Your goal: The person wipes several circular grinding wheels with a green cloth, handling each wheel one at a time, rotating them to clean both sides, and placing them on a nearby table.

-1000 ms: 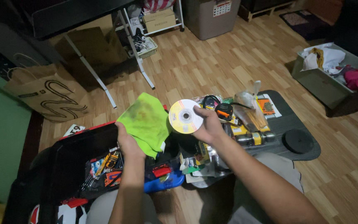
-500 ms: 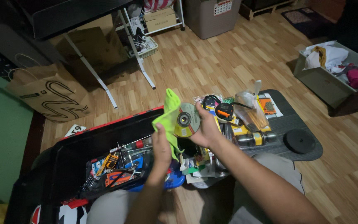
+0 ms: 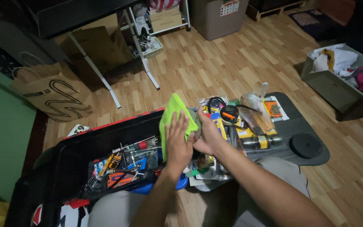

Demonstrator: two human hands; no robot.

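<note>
My left hand (image 3: 177, 143) presses a bright green cloth (image 3: 172, 114) flat against a round disc (image 3: 197, 125). The cloth and my fingers cover most of the disc, so only its right edge shows. My right hand (image 3: 207, 135) holds the disc from the right side, thumb up along its rim. Both hands are raised over the right end of an open black toolbox with a red trim (image 3: 85, 143). The toolbox holds several hand tools (image 3: 120, 162).
A dark mat (image 3: 293, 126) to the right carries a tape measure (image 3: 227, 112), a plastic bag (image 3: 255, 110), small packages and a black disc (image 3: 305, 145). On the wooden floor are a paper bag (image 3: 55, 94), white table legs (image 3: 148, 67) and a grey bin of clothes (image 3: 337, 77).
My left hand swung the green cloth from the left across onto the disc, which turned from its pale face to its grey face. The cloth now covers it.
</note>
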